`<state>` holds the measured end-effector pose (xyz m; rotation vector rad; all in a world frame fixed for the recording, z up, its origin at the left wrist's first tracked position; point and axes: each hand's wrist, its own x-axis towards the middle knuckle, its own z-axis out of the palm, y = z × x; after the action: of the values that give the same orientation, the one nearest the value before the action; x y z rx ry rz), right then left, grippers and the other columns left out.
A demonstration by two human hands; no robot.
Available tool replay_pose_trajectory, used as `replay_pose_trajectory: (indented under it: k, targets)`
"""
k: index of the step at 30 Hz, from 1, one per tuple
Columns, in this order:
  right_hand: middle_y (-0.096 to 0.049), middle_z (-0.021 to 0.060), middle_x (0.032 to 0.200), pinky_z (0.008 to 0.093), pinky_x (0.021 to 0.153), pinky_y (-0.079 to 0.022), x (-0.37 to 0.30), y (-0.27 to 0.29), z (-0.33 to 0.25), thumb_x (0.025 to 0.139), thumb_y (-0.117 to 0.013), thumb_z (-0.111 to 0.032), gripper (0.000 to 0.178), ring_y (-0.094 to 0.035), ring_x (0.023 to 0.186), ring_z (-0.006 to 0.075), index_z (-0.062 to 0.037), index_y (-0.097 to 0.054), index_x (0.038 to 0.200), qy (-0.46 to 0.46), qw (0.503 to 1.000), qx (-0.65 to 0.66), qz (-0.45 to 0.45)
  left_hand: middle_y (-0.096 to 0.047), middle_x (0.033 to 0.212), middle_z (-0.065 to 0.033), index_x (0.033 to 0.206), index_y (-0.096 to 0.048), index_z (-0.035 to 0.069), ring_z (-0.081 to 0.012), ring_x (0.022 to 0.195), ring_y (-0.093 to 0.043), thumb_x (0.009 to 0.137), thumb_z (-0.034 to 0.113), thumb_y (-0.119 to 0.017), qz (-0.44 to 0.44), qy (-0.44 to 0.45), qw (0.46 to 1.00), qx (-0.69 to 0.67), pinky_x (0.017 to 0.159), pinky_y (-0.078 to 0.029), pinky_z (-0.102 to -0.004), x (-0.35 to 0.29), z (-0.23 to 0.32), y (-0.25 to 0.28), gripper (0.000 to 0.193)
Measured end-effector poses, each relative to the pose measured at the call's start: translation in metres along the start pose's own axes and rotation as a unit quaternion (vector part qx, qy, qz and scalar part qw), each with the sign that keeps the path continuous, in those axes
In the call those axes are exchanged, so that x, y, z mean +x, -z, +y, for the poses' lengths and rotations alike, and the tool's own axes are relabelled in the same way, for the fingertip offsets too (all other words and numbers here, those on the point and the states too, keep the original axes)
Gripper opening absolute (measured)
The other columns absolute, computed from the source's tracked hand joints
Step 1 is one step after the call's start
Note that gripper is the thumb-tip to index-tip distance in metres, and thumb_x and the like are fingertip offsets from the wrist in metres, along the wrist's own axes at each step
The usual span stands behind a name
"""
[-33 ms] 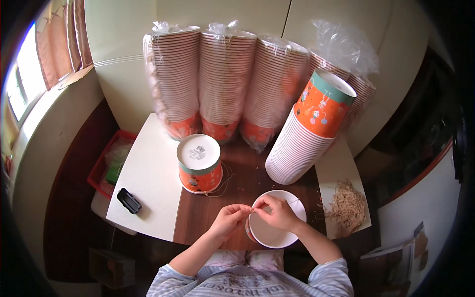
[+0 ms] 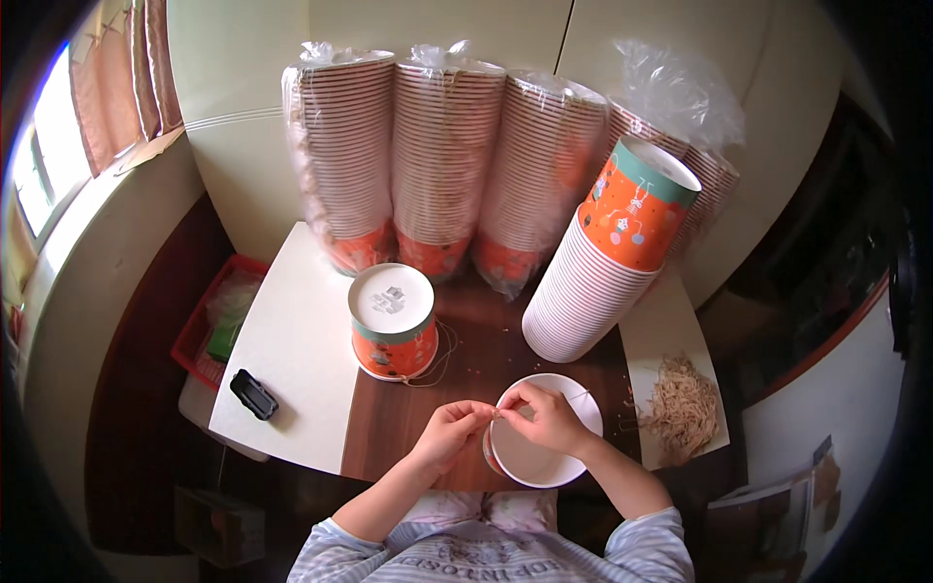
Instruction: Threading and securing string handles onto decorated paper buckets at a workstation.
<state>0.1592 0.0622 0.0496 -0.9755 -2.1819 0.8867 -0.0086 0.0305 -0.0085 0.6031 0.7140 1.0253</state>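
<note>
A white-lined paper bucket (image 2: 539,464) stands open side up near the table's front edge, with orange on its outer wall. Above its left rim, my left hand (image 2: 454,431) and my right hand (image 2: 546,420) meet at the fingertips. Both are closed in a pinch on what looks like a bit of thin tan string (image 2: 497,412), mostly hidden by the fingers. Another thin strand (image 2: 580,394) crosses the bucket's right rim. Just beyond my left hand sits an upside-down orange and green bucket (image 2: 393,325), with loops of string at its side.
At the right lies a heap of tan strings (image 2: 682,408). A leaning stack of nested buckets (image 2: 589,282) stands behind the open one. Several plastic-wrapped stacks (image 2: 442,155) line the back. On the left are a small black case (image 2: 254,394) and a red basket (image 2: 199,335) beside the table.
</note>
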Motion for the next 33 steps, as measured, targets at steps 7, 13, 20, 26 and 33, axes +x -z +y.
replay_pose_trajectory:
  k: [7, 13, 20, 26, 33]
  targets:
    - [-0.060, 0.0073, 0.076, 0.0269, 0.064, -0.049, 0.001, -0.004, -0.001, 0.074, -0.062, 0.000, 0.010, -0.061, 0.071, 0.0160, -0.0006, -0.055, 0.081, -0.008, 1.000, 0.015, 0.015, -0.058, 0.085, -0.0023, 0.092, -0.059, 0.000, -0.0066, 0.079, -0.053, 0.084, 0.009, -0.057, 0.013, -0.118, 0.988, 0.097, 0.072, -0.043, -0.0203, 0.006, -0.013, 0.012, 0.013]
    - [-0.060, 0.0073, 0.077, 0.0265, 0.064, -0.049, 0.002, -0.002, 0.000, 0.074, -0.062, 0.000, 0.011, -0.061, 0.071, 0.0155, -0.0006, -0.055, 0.082, -0.020, 1.000, -0.004, 0.018, -0.055, 0.082, -0.0024, 0.088, -0.060, -0.001, -0.0071, 0.077, -0.052, 0.082, 0.008, -0.058, 0.034, -0.214, 0.945, 0.245, 0.067, -0.043, -0.0195, 0.006, -0.005, 0.004, 0.011]
    - [-0.060, 0.0071, 0.076, 0.0262, 0.064, -0.049, 0.005, -0.001, 0.003, 0.074, -0.062, -0.001, 0.011, -0.061, 0.070, 0.0148, -0.0005, -0.054, 0.082, -0.029, 0.999, 0.002, 0.015, -0.053, 0.076, -0.0035, 0.083, -0.063, -0.001, -0.0085, 0.068, -0.050, 0.079, 0.007, -0.061, 0.058, -0.246, 0.909, 0.332, 0.059, -0.041, -0.0205, 0.007, -0.001, 0.002, 0.009]
    - [-0.060, 0.0065, 0.075, 0.0260, 0.063, -0.049, 0.007, 0.000, 0.002, 0.074, -0.062, -0.001, 0.011, -0.061, 0.070, 0.0145, -0.0009, -0.054, 0.081, -0.032, 0.999, 0.009, 0.013, -0.053, 0.076, -0.0053, 0.084, -0.063, -0.001, -0.0106, 0.066, -0.050, 0.078, 0.007, -0.061, 0.061, -0.290, 0.881, 0.369, 0.056, -0.041, -0.0209, 0.003, 0.002, -0.004, 0.011]
    - [-0.059, 0.0079, 0.077, 0.0274, 0.061, -0.049, 0.004, 0.006, 0.008, 0.073, -0.060, 0.000, 0.010, -0.061, 0.070, 0.0170, -0.0020, -0.054, 0.081, 0.000, 1.000, -0.002, 0.002, -0.053, 0.076, -0.0051, 0.084, -0.064, -0.001, -0.0096, 0.065, -0.050, 0.076, 0.006, -0.062, 0.079, -0.282, 0.878, 0.379, 0.055, -0.040, -0.0198, 0.005, -0.003, -0.009, 0.011]
